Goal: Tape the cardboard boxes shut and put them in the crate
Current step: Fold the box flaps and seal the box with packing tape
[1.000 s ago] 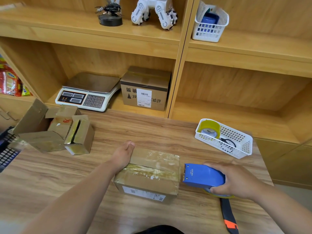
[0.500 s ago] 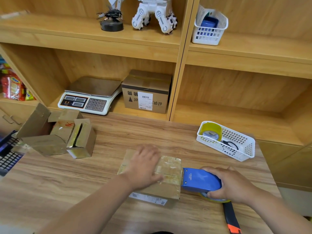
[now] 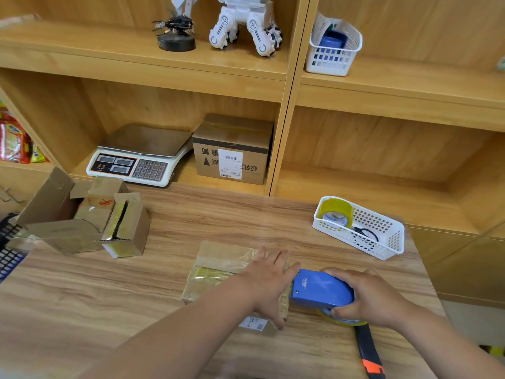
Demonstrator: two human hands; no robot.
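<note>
A small cardboard box (image 3: 218, 266) with yellowish tape across its top lies on the wooden table, near the front. My left hand (image 3: 269, 280) lies flat on the box's right end, fingers spread over the tape. My right hand (image 3: 366, 296) grips a blue tape dispenser (image 3: 319, 289) that touches the box's right side; its black and orange handle (image 3: 369, 354) points toward me. At the table's left sit several open cardboard boxes (image 3: 90, 220). A dark crate (image 3: 8, 250) shows at the left edge.
A white basket (image 3: 382, 236) with a yellow tape roll (image 3: 336, 213) and scissors stands at the back right. On the shelf behind are a weighing scale (image 3: 139, 157) and a labelled carton (image 3: 232, 149). Higher shelves carry a white robot toy and another basket.
My left hand slid from the box's left end across its top to the right end. The dispenser stayed against the box's right side.
</note>
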